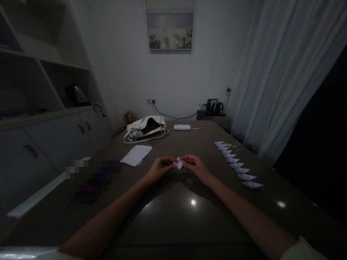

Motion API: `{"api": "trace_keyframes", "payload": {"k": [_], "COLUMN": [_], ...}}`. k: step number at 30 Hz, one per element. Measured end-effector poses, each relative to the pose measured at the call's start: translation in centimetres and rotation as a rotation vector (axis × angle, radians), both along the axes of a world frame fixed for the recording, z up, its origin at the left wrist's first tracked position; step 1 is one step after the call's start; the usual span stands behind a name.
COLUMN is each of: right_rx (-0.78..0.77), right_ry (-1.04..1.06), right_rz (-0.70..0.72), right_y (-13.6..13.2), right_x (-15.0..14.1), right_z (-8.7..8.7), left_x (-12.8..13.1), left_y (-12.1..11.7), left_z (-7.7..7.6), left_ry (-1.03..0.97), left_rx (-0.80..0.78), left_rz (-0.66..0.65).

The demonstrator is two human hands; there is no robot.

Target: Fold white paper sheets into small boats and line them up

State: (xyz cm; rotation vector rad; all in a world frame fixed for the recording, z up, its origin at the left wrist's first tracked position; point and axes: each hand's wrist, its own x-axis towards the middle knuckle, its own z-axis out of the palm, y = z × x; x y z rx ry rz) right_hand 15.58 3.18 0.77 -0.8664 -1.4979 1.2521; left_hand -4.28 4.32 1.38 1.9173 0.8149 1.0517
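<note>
A small piece of folded white paper (179, 164) is pinched between my two hands, just above the middle of the dark table (173, 220). My left hand (162, 168) grips its left side with thumb and fingers. On the right side, the thumb and fingers of my right hand (197, 167) close on it too. Fingertips cover part of the paper's edges. To the right stands a slanting row of several folded paper boats (238, 165). Left of my hands lies a stack of white paper sheets (136, 155).
A white handbag (146, 128) sits at the table's back left, beside a white power bank (182, 127) with a short cable. Small scraps (234, 145) lie near the far boats. A blurred dark patch (97, 182) covers something at left. A curtain (292, 72) hangs at right.
</note>
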Motion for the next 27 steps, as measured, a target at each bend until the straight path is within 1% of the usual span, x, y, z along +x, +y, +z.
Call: {"api": "trace_keyframes", "payload": {"k": [2, 5, 9, 12, 16, 21, 27], "right_rx": [-0.007, -0.011, -0.022, 0.007, 0.064, 0.132, 0.167], "right_ry": [0.024, 0.045, 0.067, 0.056, 0.018, -0.008, -0.080], "right_rz": [-0.004, -0.025, -0.024, 0.003, 0.017, -0.042, -0.063], "right_y": [-0.1, -0.2, -0.5, -0.6, -0.4, 0.1, 0.4], "right_x": [0.0, -0.1, -0.1, -0.2, -0.2, -0.2, 0.1], "right_z": [0.1, 0.2, 0.4, 0.4, 0.2, -0.2, -0.5], "left_x": [0.0, 0.0, 0.1, 0.2, 0.3, 0.4, 0.5], "left_y": [-0.1, -0.2, -0.3, -0.3, -0.4, -0.5, -0.6], "left_z": [0.1, 0.2, 0.2, 0.2, 0.2, 0.3, 0.3], "left_ry": [0.003, -0.005, -0.024, -0.074, -0.122, -0.136, -0.133], "left_rx": [0.031, 0.037, 0.003, -0.028, -0.042, -0.080, -0.139], "left_rz": [0.008, 0.028, 0.069, 0.091, 0.072, 0.058, 0.045]}}
